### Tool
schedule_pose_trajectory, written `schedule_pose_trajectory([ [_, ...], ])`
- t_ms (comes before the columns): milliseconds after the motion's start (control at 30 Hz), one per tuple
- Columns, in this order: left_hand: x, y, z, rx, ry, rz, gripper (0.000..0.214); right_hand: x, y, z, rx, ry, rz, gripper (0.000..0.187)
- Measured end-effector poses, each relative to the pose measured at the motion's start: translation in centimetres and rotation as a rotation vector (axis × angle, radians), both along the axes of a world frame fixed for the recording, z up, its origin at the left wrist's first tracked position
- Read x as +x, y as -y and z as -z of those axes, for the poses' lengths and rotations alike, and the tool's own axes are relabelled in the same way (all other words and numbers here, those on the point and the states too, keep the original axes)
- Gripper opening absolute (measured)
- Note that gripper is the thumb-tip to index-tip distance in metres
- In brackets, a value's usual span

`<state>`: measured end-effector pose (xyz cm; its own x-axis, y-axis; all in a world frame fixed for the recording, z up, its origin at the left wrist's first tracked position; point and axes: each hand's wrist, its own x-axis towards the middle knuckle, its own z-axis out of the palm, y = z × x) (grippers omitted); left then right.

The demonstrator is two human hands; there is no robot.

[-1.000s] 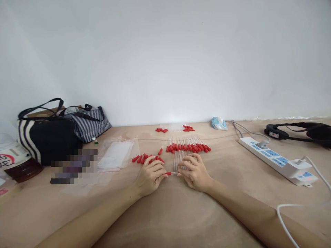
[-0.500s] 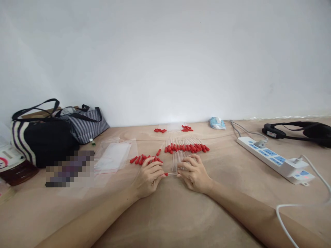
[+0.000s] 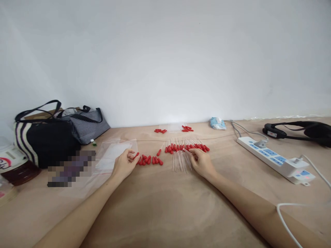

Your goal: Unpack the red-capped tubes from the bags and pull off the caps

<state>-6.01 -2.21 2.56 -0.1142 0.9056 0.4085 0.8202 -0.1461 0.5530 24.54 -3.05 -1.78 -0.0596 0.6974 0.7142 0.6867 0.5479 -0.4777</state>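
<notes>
In the head view, the left hand (image 3: 123, 166) has a narrow grip, thumb and fingers closed on one red bulb (image 3: 136, 155) near the plastic bags (image 3: 107, 153). The right hand (image 3: 203, 162) appears to pinch a slim clear tube (image 3: 186, 151) (glass or hard plastic, I cannot tell which), its end pointing left, above a fan of loose tubes (image 3: 179, 163). Between the hands, loose bulbs (image 3: 148, 159) lie in a short row on the tabletop (image 3: 155, 210); behind them is a line of red-ended tubes (image 3: 170, 149).

Handling such pieces well would, I judge, call for a light fingertip pinch, since thin tubes may snap under sideways pressure, and for keeping tube and bulb in one straight line whenever they meet. The bulbs look matt and rubbery, swollen at one end and narrower at the other; the tubes are straight, smooth and see-through; the tabletop looks like pale wood.
</notes>
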Motion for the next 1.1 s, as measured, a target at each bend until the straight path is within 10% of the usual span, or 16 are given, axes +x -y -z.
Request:
schedule_pose_trajectory([
  [333,2.1,-0.5,-1.4,0.027,-0.330,0.070,0.027,-0.8,-0.5,0.4,-0.004,0.233,0.083,0.015],
  [833,9.2,-5.2,-2.6,-0.568,-0.435,0.087,0.046,-1.0,0.0,0.0,-0.011,0.208,0.047,0.024],
  [1100,7.5,-2.5,-2.8,-0.176,-0.475,0.070,0.025,0.0,0.1,0.0,0.088,0.146,0.141,0.018],
])
